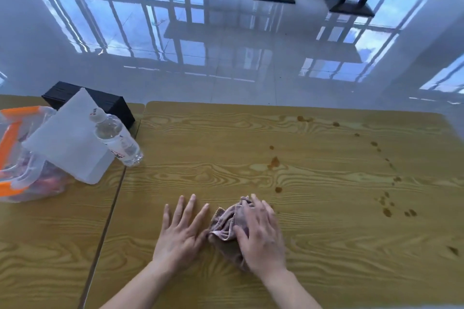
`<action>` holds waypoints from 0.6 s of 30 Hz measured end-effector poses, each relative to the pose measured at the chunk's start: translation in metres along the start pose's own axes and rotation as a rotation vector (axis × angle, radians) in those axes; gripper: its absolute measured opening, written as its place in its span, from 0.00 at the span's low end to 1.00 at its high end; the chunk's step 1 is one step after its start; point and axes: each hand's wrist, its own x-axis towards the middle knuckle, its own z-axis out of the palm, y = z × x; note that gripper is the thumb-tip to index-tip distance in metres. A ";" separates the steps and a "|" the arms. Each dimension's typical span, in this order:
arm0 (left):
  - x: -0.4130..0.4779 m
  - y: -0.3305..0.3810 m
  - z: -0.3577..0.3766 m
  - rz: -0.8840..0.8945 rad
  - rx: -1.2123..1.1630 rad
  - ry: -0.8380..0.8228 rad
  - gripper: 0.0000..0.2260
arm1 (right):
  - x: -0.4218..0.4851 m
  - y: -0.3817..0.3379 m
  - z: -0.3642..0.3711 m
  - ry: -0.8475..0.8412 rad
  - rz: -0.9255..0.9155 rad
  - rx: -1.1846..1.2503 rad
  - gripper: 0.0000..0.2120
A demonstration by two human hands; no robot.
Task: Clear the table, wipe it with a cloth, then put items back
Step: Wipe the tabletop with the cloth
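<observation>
Cleared items: a water bottle [118, 140], a translucent white container [72, 143], a black box [100, 101] and a clear bag with orange trim [22, 155] are grouped at the left of the frame, on the adjoining table [50, 233] beyond the seam. This placement is judged to be deliberate, so that the surface to be wiped is left bare.

Work surface: the wood-grain table [301, 246] fills the centre and right of the frame. Brown stains [275, 162] are seen near the middle, and a curved trail of smaller spots [388, 211] runs down the right side.

Cloth: a crumpled pinkish-grey cloth [223, 223] lies in the lower centre of the frame, bunched rather than spread, probably so that pressure can be applied through a thick pad.

Right hand: the right hand [261, 236] is laid over the cloth, palm down, with fingers curled onto the fabric and the thumb hooked at its left edge. The cloth is pinned to the table under the palm, and part of it is hidden.

Left hand: the left hand [180, 228] is held flat and empty with fingers spread, pressed on the tabletop just to the left of the cloth, apparently as a brace.

Cloth relative to stains: the stains lie above and to the right of the cloth, apart from it.

Stage judged: clearing appears done; wiping is in hand, with the stains not yet reached.
</observation>
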 end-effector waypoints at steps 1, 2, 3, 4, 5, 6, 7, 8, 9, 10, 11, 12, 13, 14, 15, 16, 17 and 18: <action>-0.002 -0.001 0.001 0.001 0.008 -0.005 0.28 | 0.000 -0.008 0.007 -0.030 -0.044 -0.019 0.30; -0.003 -0.001 0.001 0.002 0.012 -0.009 0.29 | 0.000 -0.014 0.015 -0.072 -0.060 -0.042 0.31; -0.003 0.000 0.001 0.006 0.013 -0.018 0.29 | -0.004 -0.017 0.025 -0.105 -0.062 -0.078 0.32; -0.003 0.002 0.000 0.010 0.013 -0.026 0.28 | -0.011 -0.019 0.032 -0.134 -0.066 -0.118 0.32; -0.004 0.003 0.001 0.011 0.008 -0.023 0.28 | -0.021 -0.017 0.038 -0.135 -0.083 -0.145 0.32; -0.004 0.003 0.001 0.011 -0.001 -0.008 0.28 | -0.032 -0.013 0.042 -0.124 -0.096 -0.159 0.32; -0.005 0.001 0.001 0.017 -0.012 0.006 0.28 | -0.044 -0.008 0.043 -0.103 -0.101 -0.165 0.32; -0.006 -0.001 0.001 0.037 -0.022 0.017 0.28 | -0.055 -0.003 0.041 -0.084 -0.091 -0.171 0.31; -0.005 -0.003 0.000 0.068 -0.026 0.020 0.28 | -0.065 0.004 0.040 -0.064 -0.067 -0.176 0.32; -0.005 -0.004 -0.001 0.102 -0.021 0.022 0.28 | -0.074 0.013 0.036 -0.049 -0.024 -0.182 0.32; -0.005 -0.004 -0.001 0.135 -0.012 0.019 0.29 | -0.081 0.025 0.032 -0.035 0.030 -0.195 0.32; -0.005 -0.003 0.001 0.160 -0.006 0.011 0.29 | -0.086 0.038 0.028 -0.033 0.099 -0.209 0.33; -0.005 0.001 0.002 0.166 -0.005 -0.002 0.29 | -0.088 0.054 0.024 -0.033 0.172 -0.225 0.33; -0.004 0.005 0.002 0.160 -0.006 -0.016 0.30 | -0.085 0.069 0.020 -0.033 0.250 -0.236 0.34; -0.001 0.010 0.003 0.151 -0.004 -0.026 0.31 | -0.079 0.083 0.017 -0.018 0.336 -0.244 0.36; 0.004 0.017 0.003 0.148 -0.002 -0.029 0.32 | -0.069 0.094 0.014 0.002 0.427 -0.234 0.38; 0.009 0.025 0.003 0.153 0.000 -0.027 0.32 | -0.056 0.101 0.013 0.026 0.507 -0.204 0.41; 0.015 0.032 0.003 0.164 0.005 -0.017 0.33 | -0.042 0.104 0.013 0.047 0.567 -0.172 0.43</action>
